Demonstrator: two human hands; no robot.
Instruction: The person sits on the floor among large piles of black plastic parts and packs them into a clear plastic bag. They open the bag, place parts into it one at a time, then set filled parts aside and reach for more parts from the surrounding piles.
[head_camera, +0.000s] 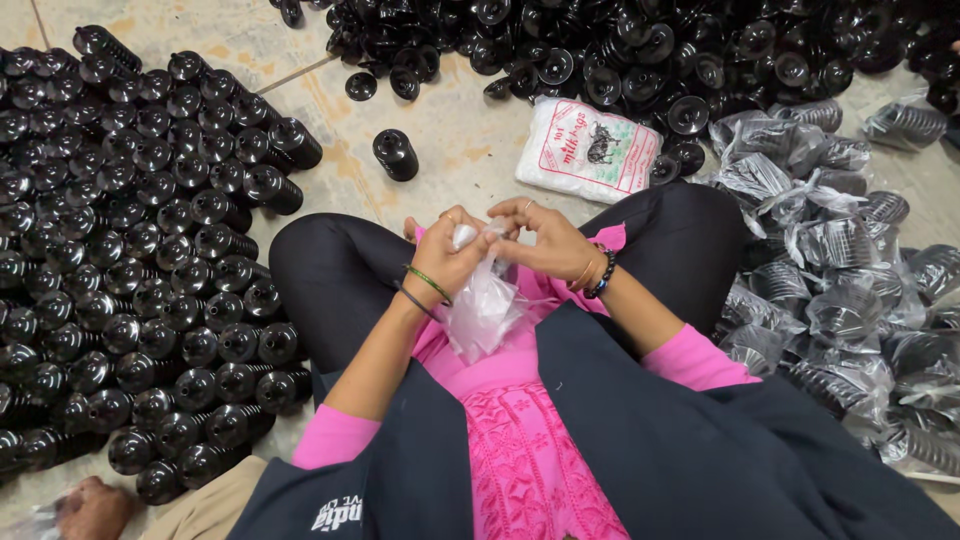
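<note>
1. Clear plastic bag (482, 300) hangs over lap, mouth pinched betw both hands
2. Left hand (445, 255) + right hand (545, 240) closed on bag top, fingertips tight on film
3. Risk: thin film could tear or slip if pulled unevenly
4. Black ribbed parts (130, 250) left, bagged parts (840, 290) right, white packet (588, 148) ahead on floor (450, 140)

A single head-worn camera looks steeply down, close over the lap, floor around it.
</note>
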